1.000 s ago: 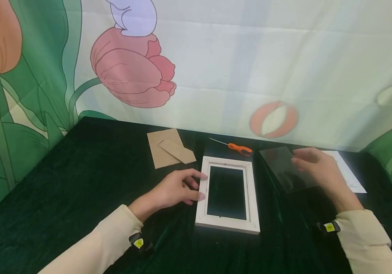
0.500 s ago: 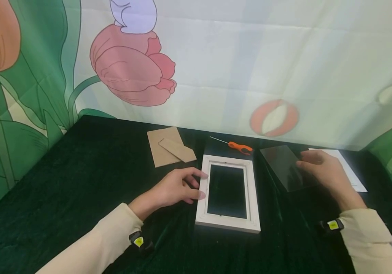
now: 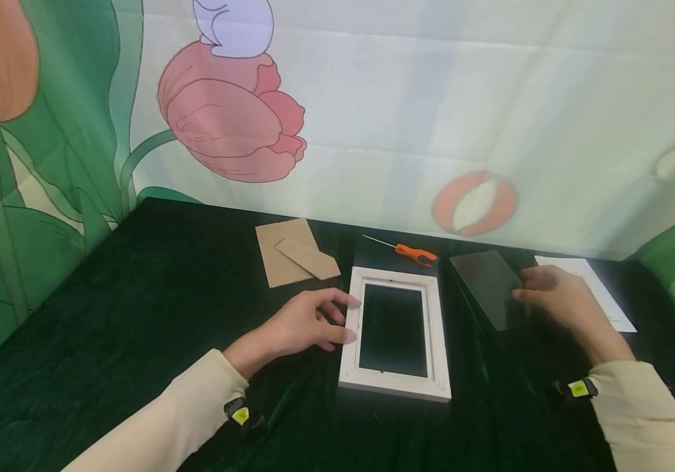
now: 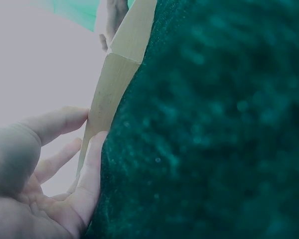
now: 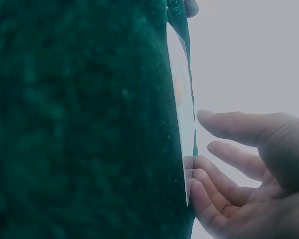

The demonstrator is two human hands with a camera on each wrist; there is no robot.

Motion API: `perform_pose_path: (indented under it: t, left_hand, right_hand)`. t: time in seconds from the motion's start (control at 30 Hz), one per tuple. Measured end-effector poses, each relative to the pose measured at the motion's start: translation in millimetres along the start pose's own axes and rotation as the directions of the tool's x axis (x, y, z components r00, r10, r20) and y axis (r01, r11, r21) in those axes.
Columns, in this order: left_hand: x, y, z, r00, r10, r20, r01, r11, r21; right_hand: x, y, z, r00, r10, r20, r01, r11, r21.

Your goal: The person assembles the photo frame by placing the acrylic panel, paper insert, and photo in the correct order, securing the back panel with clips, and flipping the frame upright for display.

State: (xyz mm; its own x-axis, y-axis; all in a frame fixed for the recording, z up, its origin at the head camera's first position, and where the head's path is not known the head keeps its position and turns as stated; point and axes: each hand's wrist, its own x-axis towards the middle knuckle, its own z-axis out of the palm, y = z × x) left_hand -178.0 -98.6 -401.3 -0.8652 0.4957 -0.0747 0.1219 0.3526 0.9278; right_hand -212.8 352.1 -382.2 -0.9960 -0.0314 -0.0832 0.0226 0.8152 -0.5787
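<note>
A white picture frame, its middle open, lies on the dark green cloth. My left hand holds its left edge, thumb and index fingertips on the rim and other fingers against the side; the left wrist view shows these fingers on the pale side edge. My right hand is at the right edge of a clear pane lying right of the frame. In the right wrist view, fingertips touch the pane's edge, while the thumb stands apart from it.
A brown backing board with a stand leg on it lies behind the left hand. An orange-handled screwdriver lies behind the frame. White paper lies partly behind the right hand. A printed curtain hangs behind the table.
My right hand has shifted slightly right along the pane, so more of the pane shows. The left hand stays on the picture frame, which has not moved on the cloth.
</note>
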Motion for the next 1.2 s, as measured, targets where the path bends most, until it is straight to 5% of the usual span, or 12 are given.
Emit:
perform_pose_path:
  t: [0.57,1.2]
  left_hand:
    - [-0.2,0.9,-1.2,1.000,0.001,0.002,-0.001,1.000,-0.003]
    - [0.8,-2.1,-2.2,1.000,0.015,0.012,-0.015,1.000,-0.006]
  right_hand:
    - [6.1,-1.6,-3.5,0.997,0.043,0.071,-0.038,0.997,-0.069]
    - [4.9,-1.9,-17.2,0.990,0.074,0.118,-0.076,0.997,0.014]
